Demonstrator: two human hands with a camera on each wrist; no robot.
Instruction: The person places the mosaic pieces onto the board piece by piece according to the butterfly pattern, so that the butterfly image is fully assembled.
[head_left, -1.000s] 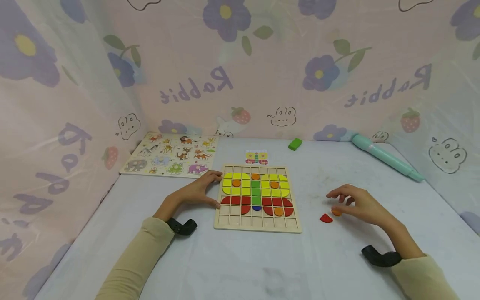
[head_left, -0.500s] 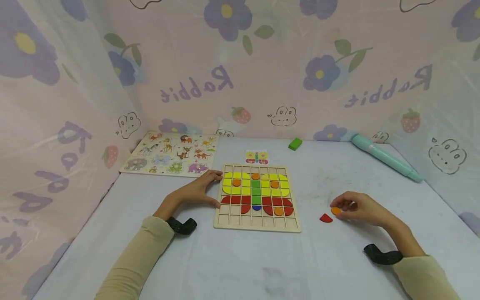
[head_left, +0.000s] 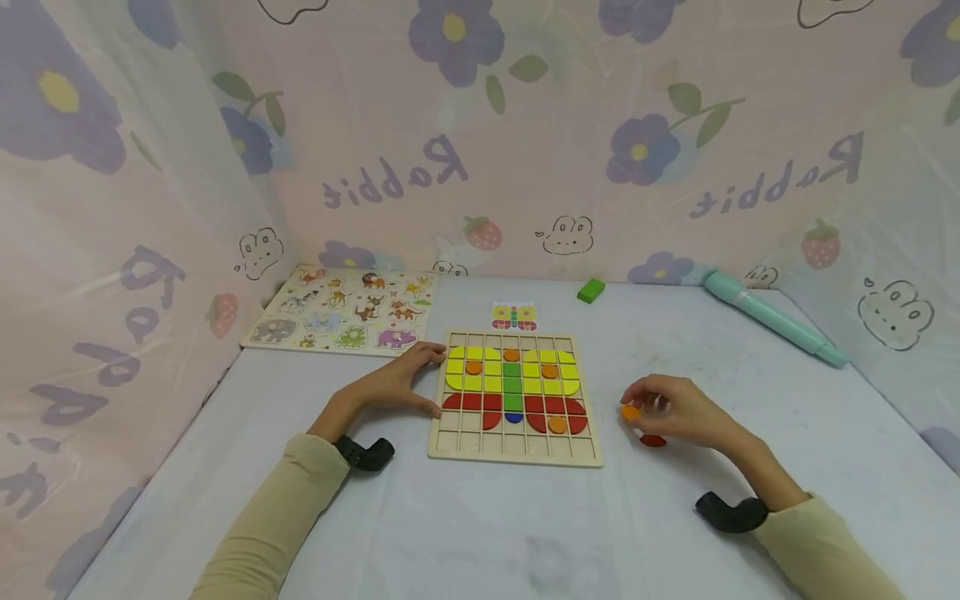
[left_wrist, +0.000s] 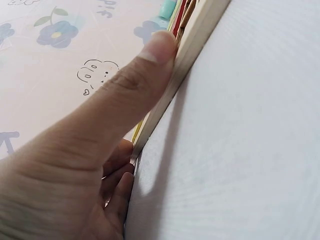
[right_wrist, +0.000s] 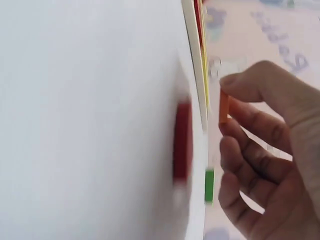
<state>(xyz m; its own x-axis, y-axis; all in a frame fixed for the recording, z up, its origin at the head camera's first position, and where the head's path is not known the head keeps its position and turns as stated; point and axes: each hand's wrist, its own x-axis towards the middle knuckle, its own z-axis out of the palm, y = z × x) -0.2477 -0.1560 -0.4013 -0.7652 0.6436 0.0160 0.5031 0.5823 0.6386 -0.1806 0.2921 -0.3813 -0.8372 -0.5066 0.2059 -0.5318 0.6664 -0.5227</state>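
Observation:
My left hand [head_left: 392, 385] rests against the left side of a wooden grid board [head_left: 513, 447]; in the left wrist view its thumb [left_wrist: 159, 47] touches the board's edge, with the other fingers farther along. Yellow, red, green, orange and blue pieces form a butterfly in the grid. To the right of the board, my right hand [head_left: 681, 408] pinches an orange disc [right_wrist: 224, 107] between thumb and fingers, raised above the table. A red quarter-round piece [head_left: 653, 441] lies on the tabletop below that hand, partly covered by it in the head view.
Behind the board lies a small butterfly picture card [head_left: 514, 316]. An animal puzzle board [head_left: 341, 310] is at the back left. A green block [head_left: 591, 290] sits near the back wall, and a mint-green pen-shaped tube [head_left: 776, 318] lies at the back right.
My right hand has closed thumb and fingers on the orange disc, picked it up and carried it left, over the red piece. The left hand has stayed at the board.

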